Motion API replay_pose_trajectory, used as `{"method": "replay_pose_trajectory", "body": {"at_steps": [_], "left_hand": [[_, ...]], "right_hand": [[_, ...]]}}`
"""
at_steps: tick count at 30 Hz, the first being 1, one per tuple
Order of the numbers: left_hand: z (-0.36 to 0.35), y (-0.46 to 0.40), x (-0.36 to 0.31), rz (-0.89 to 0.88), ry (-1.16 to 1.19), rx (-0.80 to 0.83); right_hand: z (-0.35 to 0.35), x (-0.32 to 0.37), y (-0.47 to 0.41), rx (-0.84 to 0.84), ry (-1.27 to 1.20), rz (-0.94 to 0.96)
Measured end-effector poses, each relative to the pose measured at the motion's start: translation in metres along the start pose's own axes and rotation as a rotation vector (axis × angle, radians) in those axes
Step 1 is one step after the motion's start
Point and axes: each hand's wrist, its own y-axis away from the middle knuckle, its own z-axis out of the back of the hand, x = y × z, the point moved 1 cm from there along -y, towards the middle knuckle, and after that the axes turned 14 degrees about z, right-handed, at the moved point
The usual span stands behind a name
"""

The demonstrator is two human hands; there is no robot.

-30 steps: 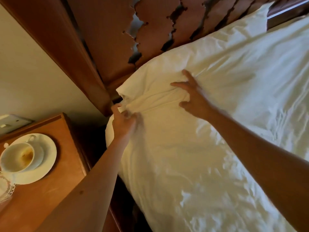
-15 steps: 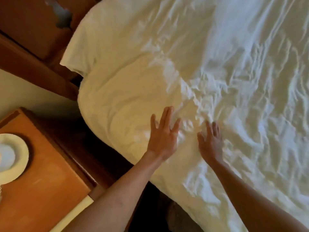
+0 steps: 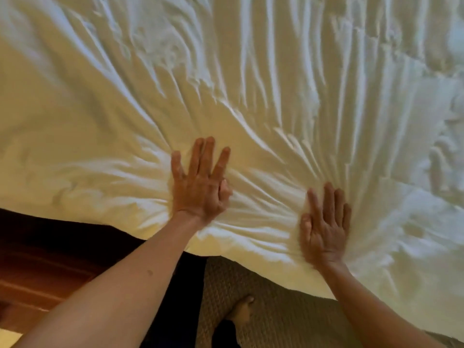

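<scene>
A white sheet fills most of the frame, creased in long folds that fan out from the two hands. The left hand lies flat on it at lower centre, fingers straight and slightly spread. The right hand presses flat lower right, near the sheet's edge. Below the edge, a bare foot stands on patterned carpet. Dark wood shows lower left.

Text on the sheet: none I can read, just plain white cloth.
Text on the floor mat: none I can make out, only a woven pattern.
Text on the wood panel: none I can see.
</scene>
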Motion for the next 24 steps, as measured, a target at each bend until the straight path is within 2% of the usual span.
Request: {"method": "replay_pose_trajectory", "body": {"at_steps": [7,16,24], "left_hand": [[-0.010,0.000,-0.005,0.039,-0.025,-0.098],[-0.008,0.005,-0.008,0.078,-0.046,-0.198],[-0.011,0.012,-0.004,0.057,0.103,-0.335]], "right_hand": [[-0.023,-0.007,-0.001,-0.141,-0.033,0.032],[-0.020,-0.008,-0.004,-0.206,-0.045,0.035],[-0.018,-0.002,0.003,-0.337,-0.061,0.016]]}}
